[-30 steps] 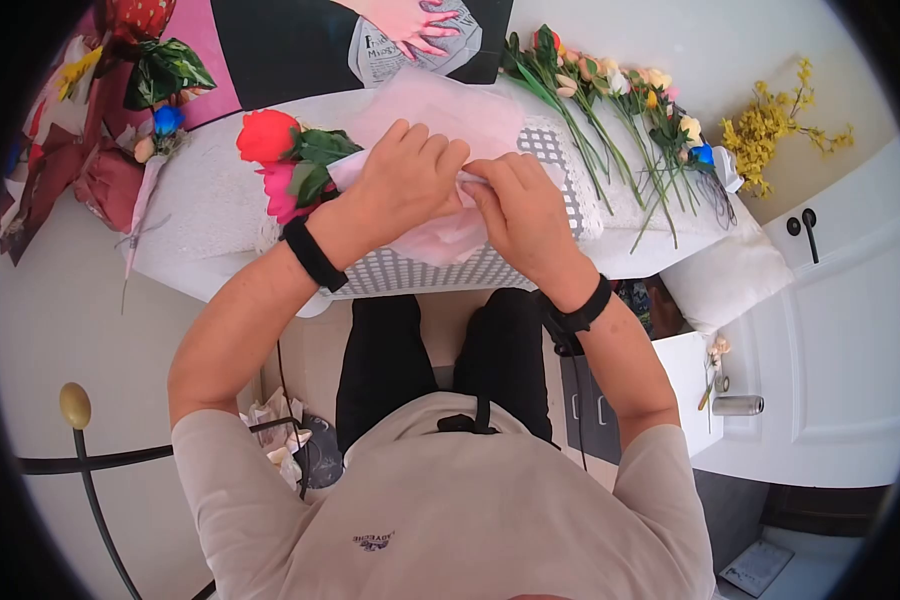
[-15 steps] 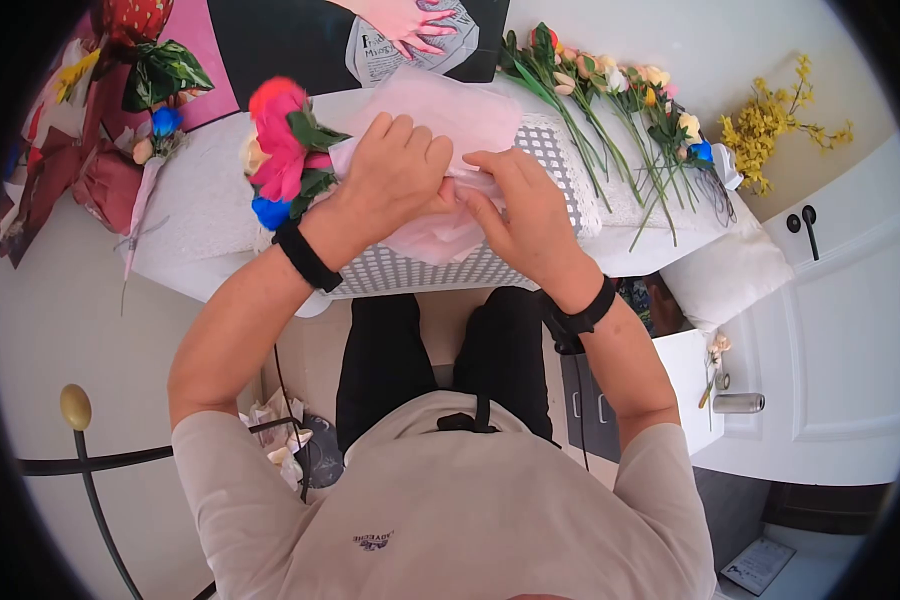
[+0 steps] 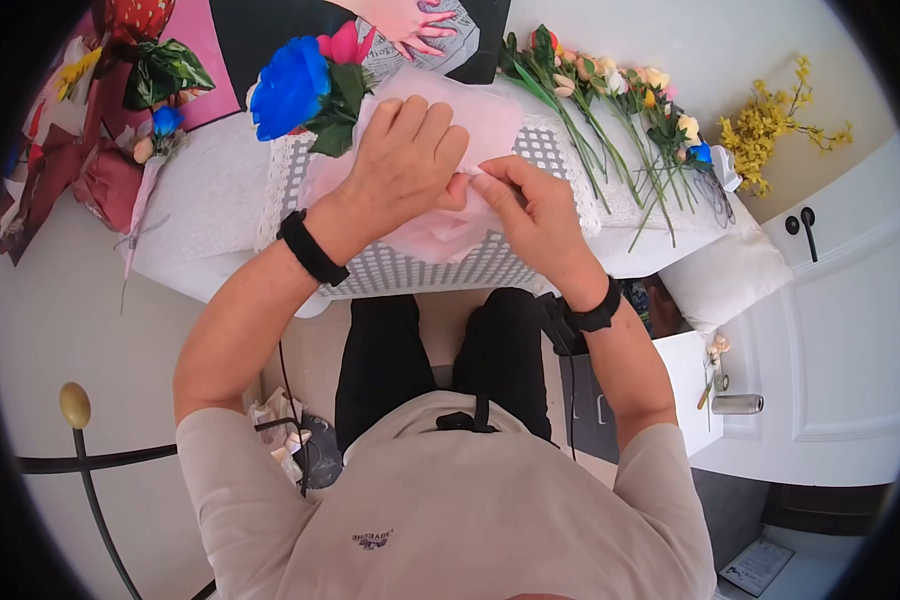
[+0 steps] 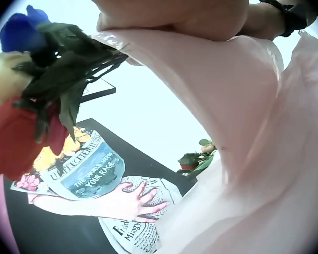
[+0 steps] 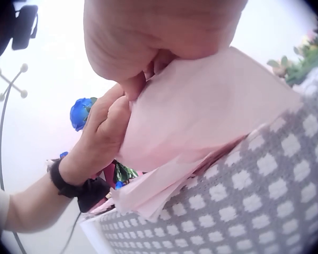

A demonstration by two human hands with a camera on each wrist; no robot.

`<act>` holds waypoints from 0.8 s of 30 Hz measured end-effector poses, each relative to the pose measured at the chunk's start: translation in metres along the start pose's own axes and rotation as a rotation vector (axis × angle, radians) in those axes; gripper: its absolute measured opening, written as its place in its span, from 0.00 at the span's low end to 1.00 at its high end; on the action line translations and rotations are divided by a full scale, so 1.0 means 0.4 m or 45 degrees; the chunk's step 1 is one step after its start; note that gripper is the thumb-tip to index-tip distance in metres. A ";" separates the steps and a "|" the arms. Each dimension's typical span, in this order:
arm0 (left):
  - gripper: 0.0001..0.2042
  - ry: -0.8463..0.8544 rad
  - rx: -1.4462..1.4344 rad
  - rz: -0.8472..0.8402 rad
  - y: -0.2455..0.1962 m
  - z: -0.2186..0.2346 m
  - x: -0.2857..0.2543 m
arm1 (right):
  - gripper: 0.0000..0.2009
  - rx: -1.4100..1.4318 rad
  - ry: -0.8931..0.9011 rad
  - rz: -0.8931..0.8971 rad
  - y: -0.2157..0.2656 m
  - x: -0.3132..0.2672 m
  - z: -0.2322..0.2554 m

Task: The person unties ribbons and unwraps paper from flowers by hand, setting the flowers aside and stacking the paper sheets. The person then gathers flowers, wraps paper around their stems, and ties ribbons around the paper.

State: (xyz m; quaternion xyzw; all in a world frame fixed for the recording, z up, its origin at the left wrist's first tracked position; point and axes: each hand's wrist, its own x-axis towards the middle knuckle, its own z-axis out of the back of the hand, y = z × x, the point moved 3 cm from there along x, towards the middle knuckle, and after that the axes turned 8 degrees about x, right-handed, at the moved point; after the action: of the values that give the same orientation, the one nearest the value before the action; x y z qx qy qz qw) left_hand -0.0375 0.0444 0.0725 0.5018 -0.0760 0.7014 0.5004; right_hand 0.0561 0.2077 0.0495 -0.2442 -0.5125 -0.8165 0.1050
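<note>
A bouquet of artificial flowers sticks out past my left hand (image 3: 402,160); its large blue rose (image 3: 290,88) faces up, with a pink flower (image 3: 346,45) behind. In the left wrist view, a red flower (image 4: 13,140) and a cream flower (image 4: 8,74) show in the same bunch. My left hand grips the bouquet where pale pink wrapping paper (image 3: 450,105) surrounds the stems. Close beside it, my right hand (image 3: 540,210) pinches the paper between thumb and fingers. The stems inside the paper are hidden.
A grey-and-white checked cloth (image 3: 410,275) covers the table under the paper. Loose flower stems (image 3: 610,130) lie at the back right, near yellow blossoms (image 3: 770,130). A wrapped dark-red bouquet (image 3: 100,180) stands at left, and a printed picture (image 3: 280,50) at the back.
The bouquet has turned in my left hand: the red and pink flowers have swung away, and the blue rose has come up on top. My right hand stays at the paper, its fingers shifted slightly.
</note>
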 end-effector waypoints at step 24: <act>0.10 0.143 -0.050 -0.031 0.024 -0.019 0.012 | 0.14 -0.405 -0.129 0.493 0.028 -0.019 -0.030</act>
State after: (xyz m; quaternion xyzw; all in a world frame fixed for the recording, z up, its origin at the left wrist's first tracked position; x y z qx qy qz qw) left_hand -0.0497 0.0474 0.0763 0.4525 -0.0554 0.7207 0.5223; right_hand 0.0639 0.1913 0.0503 -0.3919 -0.3258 -0.8382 0.1939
